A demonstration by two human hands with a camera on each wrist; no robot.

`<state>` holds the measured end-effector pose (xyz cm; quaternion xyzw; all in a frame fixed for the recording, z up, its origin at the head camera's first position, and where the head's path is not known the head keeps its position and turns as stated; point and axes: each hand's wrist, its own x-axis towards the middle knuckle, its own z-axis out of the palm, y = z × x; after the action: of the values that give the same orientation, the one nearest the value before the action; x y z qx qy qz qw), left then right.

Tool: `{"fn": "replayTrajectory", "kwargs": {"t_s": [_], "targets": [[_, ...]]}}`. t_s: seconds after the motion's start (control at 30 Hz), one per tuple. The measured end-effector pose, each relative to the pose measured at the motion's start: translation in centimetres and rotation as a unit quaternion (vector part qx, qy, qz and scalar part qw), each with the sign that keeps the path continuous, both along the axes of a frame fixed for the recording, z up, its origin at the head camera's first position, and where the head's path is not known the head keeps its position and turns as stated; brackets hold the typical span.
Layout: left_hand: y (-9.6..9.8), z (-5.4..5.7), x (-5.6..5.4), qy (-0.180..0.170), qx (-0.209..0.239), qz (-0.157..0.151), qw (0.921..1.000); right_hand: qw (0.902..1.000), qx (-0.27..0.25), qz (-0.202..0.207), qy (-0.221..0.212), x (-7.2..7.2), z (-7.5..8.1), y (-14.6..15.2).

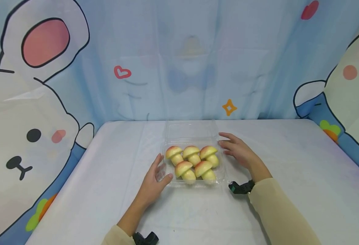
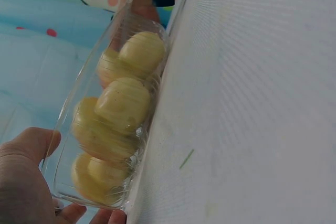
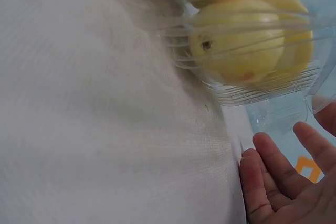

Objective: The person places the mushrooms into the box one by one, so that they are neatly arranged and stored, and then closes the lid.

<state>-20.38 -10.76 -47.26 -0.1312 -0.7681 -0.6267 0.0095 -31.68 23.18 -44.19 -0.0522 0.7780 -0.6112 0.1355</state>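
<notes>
A clear plastic clamshell box sits on the white table with its transparent lid raised at the back. Inside lie several mushroom-shaped pieces, pale yellow with reddish caps, in two rows. My left hand holds the box's left front corner; in the left wrist view its thumb lies at the rim, with other fingertips low by the end wall. At the box's right side is my right hand, its fingers loosely extended. In the right wrist view one fingertip meets the clear rim.
A white cloth covers the table. Behind it hangs a light blue curtain with cartoon animals, hearts and a star. Black wrist devices are strapped near both cream sleeves.
</notes>
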Motion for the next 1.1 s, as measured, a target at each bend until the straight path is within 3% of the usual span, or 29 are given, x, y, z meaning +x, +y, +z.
{"fn": "replayTrajectory", "kwargs": {"t_s": [0.47, 0.87, 1.1], "targets": [[0.0, 0.0, 0.1, 0.001, 0.001, -0.001, 1.0000, 0.9992, -0.002, -0.016, 0.036, 0.1, -0.4, -0.1], [0.0, 0.0, 0.0, 0.000, 0.001, 0.001, 1.0000, 0.9970, -0.010, -0.055, 0.054, 0.3, 0.1, -0.8], [0.0, 0.0, -0.1, -0.002, 0.000, 0.005, 1.0000, 0.9935, -0.006, -0.073, 0.088, 0.6, 0.4, -1.1]]}}
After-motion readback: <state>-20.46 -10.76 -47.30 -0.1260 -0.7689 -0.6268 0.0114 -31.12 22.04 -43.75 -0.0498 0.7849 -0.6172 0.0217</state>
